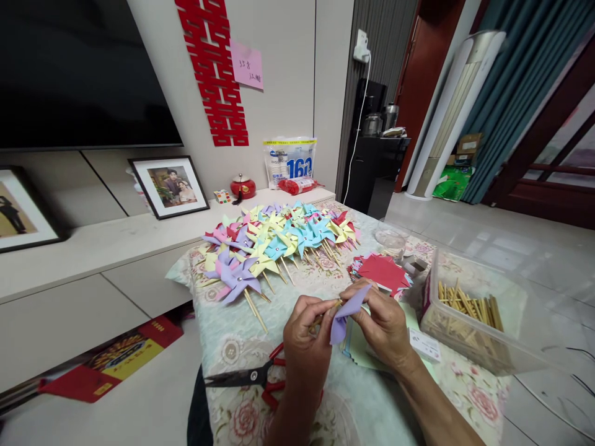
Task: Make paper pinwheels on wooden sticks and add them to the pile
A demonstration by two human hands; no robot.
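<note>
Two hands meet near you over the floral cloth [353,396]: your left hand [307,347] pinches the thin stick [325,313] upright-ish, and your right hand [383,325], fingers curled together, clamps the lilac paper piece [346,313] against its tip. Squeeze unevenly and that paper could crease or slip off. Farther out, the finished pinwheels [279,241] lie piled and could scatter if nudged.

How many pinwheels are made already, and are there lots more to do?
A big pile of finished pinwheels lies on the table. The left hand and right hand are folding a purple paper now. Left over: red paper squares and sticks in the clear box.
</note>
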